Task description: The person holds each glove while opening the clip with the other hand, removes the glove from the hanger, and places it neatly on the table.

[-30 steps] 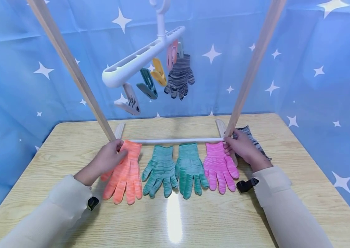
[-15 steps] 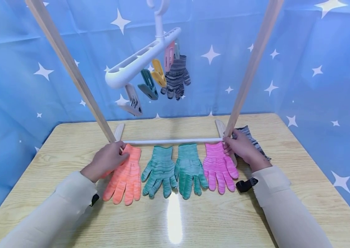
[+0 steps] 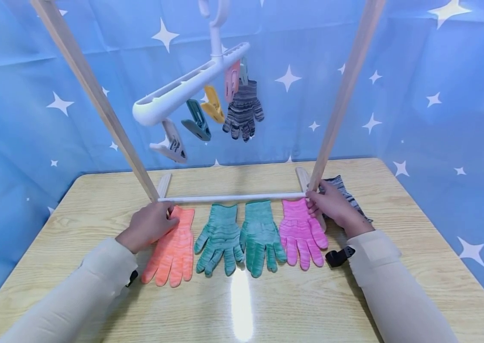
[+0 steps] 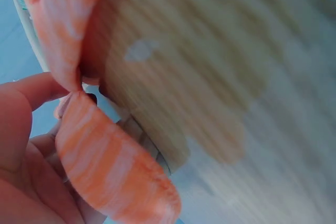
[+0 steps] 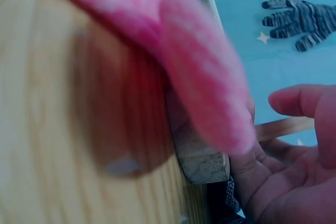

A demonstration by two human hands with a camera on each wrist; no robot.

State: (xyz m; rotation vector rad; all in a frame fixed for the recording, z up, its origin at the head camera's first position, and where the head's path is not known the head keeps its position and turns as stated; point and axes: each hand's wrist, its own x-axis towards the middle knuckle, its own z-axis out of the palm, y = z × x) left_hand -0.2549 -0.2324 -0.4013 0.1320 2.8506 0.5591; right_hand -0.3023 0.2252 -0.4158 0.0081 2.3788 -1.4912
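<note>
My left hand (image 3: 149, 224) pinches the orange glove (image 3: 175, 255) near its cuff; in the left wrist view the thumb (image 4: 44, 88) presses the bunched fabric. My right hand (image 3: 332, 202) grips the foot of the right wooden post (image 3: 338, 112), beside the pink glove (image 3: 302, 233). In the right wrist view, that post passes between thumb and fingers. Two green gloves, one on the left (image 3: 220, 238) and one on the right (image 3: 261, 238), lie flat between the orange and pink ones.
A white rod (image 3: 231, 196) joins the posts behind the glove row. A white hanger (image 3: 190, 83) carries several clothes pegs; a grey striped glove (image 3: 243, 112) hangs from it. Another grey striped piece (image 3: 342, 190) lies behind my right hand. The left wooden post (image 3: 96, 100) rises beside my left hand.
My left hand has come away from the left post's foot and slightly toward me, and the orange glove's cuff has shifted the same way. The right hand holds its place. The hanger sways slightly.
</note>
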